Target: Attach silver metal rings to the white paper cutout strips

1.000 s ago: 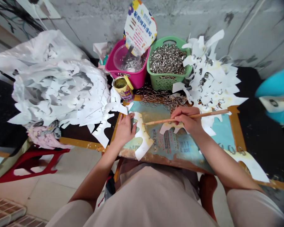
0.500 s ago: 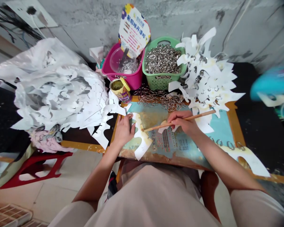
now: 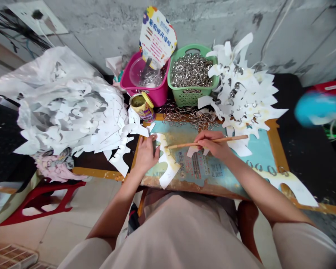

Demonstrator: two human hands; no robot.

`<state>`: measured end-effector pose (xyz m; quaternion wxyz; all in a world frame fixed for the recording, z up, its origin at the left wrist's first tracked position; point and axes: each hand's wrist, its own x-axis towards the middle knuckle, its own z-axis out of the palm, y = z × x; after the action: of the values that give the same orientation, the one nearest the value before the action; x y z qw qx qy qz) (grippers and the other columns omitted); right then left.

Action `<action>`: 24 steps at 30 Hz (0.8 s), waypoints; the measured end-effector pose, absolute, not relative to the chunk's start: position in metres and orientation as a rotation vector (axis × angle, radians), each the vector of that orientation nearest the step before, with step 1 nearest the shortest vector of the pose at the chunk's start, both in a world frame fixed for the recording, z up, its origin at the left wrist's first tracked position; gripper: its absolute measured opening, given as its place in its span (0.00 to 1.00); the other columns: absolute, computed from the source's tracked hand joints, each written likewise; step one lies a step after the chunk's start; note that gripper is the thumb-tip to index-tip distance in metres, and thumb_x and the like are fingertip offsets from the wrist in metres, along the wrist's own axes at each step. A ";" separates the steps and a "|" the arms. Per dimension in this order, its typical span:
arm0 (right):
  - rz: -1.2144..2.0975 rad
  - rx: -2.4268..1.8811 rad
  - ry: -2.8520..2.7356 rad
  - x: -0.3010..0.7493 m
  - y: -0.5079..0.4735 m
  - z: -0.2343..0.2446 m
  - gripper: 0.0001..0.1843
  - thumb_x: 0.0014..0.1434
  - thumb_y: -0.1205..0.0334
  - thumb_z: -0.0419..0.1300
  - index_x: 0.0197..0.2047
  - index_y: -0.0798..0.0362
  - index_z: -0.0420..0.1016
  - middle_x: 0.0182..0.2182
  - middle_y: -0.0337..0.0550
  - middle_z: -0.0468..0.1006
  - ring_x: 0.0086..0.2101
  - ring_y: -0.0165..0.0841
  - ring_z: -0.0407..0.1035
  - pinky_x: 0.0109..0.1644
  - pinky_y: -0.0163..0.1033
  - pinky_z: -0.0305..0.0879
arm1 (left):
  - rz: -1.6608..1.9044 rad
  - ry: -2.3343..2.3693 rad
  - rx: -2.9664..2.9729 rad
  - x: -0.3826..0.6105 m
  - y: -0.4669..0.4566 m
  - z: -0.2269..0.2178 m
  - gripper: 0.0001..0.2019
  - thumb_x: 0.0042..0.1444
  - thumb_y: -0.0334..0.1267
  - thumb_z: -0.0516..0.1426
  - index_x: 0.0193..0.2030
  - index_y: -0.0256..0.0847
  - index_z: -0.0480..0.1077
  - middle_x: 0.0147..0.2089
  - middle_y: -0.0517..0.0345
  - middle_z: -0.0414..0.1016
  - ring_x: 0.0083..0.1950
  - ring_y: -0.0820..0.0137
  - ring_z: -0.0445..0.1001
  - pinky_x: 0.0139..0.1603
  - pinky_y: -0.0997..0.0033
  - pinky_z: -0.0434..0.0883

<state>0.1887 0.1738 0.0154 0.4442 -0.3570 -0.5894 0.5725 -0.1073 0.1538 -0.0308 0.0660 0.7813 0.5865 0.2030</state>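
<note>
My left hand (image 3: 148,155) lies at the left of the board, fingertips on the edge of a white paper cutout (image 3: 170,173), thumb apart from the fingers. Yellowish smears run along the cutout's notched inner edge. In my right hand (image 3: 212,144) is a slim wooden stick (image 3: 182,145), held like a pen, its far tip at that notched edge. Partly under my right hand lies another white piece (image 3: 192,150). Beyond the hands, loose metal rings (image 3: 196,118) are spread on the board. An open yellow-and-purple tin (image 3: 148,112) with a yellowish inside stands near my left hand.
A large pile of white cutouts (image 3: 81,119) fills the left. Behind stand a pink basket (image 3: 159,95) and a green basket (image 3: 182,96) of rings. Ringed cutouts (image 3: 245,97) are heaped at right; another (image 3: 302,190) lies by my right forearm. A blurred turquoise shape (image 3: 319,108) is at far right.
My right hand has tilted the stick flatter, and its tip has moved a little up along the cutout's notched edge. My left hand stays in place. The turquoise shape at far right has shifted.
</note>
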 end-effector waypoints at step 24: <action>1.666 -0.879 -1.423 0.202 0.176 0.011 0.06 0.44 0.67 0.59 0.21 0.56 0.78 0.18 0.39 0.75 0.16 0.27 0.65 0.17 0.31 0.58 | 0.600 1.765 2.342 -0.108 0.154 -0.030 0.21 0.61 0.37 0.52 0.60 0.35 0.58 0.59 0.39 0.73 0.64 0.52 0.69 0.71 0.42 0.53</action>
<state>0.2020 0.1765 0.0114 0.3807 -0.3443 -0.5574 0.6526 -0.1076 0.1539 -0.0300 0.0742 0.7802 0.5880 0.1998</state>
